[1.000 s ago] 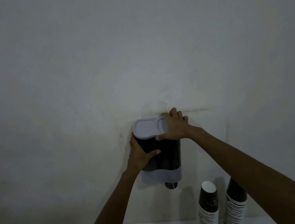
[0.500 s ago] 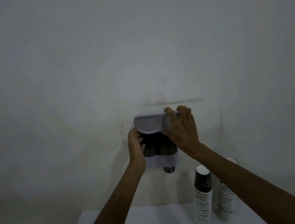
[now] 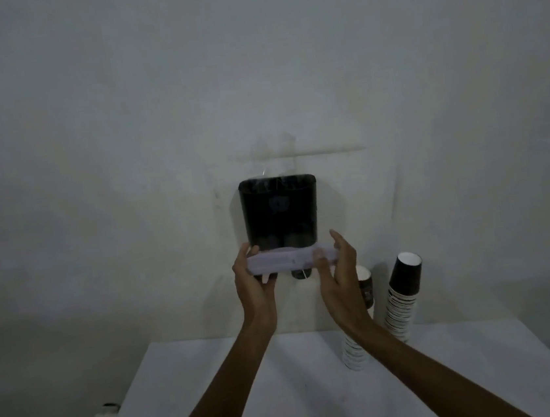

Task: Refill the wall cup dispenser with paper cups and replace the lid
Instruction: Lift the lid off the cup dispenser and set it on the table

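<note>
The dark wall cup dispenser (image 3: 280, 214) hangs on the wall with its top uncovered. In front of its lower end I hold the pale lilac lid (image 3: 283, 262) level by its two ends. My left hand (image 3: 253, 281) grips the left end and my right hand (image 3: 339, 269) grips the right end. A dark cup bottom (image 3: 299, 274) pokes out below the lid. Two stacks of black-and-white paper cups stand on the table: one (image 3: 404, 296) leans at the right, the other (image 3: 354, 353) is partly hidden behind my right forearm.
A white table (image 3: 186, 407) stands against the plain wall under the dispenser, with a few stains near its front. A small pale object (image 3: 104, 415) sits low at the left beside the table.
The lid has come off the dispenser's top and moved down to the level of its base. My left hand has left the dispenser's side and now grips the lid too.
</note>
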